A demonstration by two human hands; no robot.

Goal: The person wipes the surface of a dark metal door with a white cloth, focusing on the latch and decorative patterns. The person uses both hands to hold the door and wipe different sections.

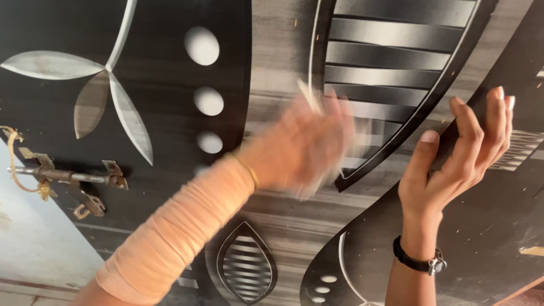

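A large door panel [283, 226] with a black and grey wood-grain finish fills the view, with silver leaf shapes [107, 85], pale ovals [208, 101] and striped insets [391, 56]. My left hand [309, 144] is blurred by motion in front of the panel's middle. A thin pale sliver [309, 95] sticks up from its fingers; what it is cannot be made out. That arm wears a peach sleeve [175, 232] and a thin gold bangle [249, 170]. My right hand [459, 156] is raised at the right, fingers apart and slightly curled, holding nothing. A black wristwatch [416, 262] is on its wrist.
A metal sliding bolt [65, 177] with a hasp [88, 207] is fixed at the door's left edge, and a frayed cord [14, 164] hangs by it. A pale wall [34, 243] shows at the lower left.
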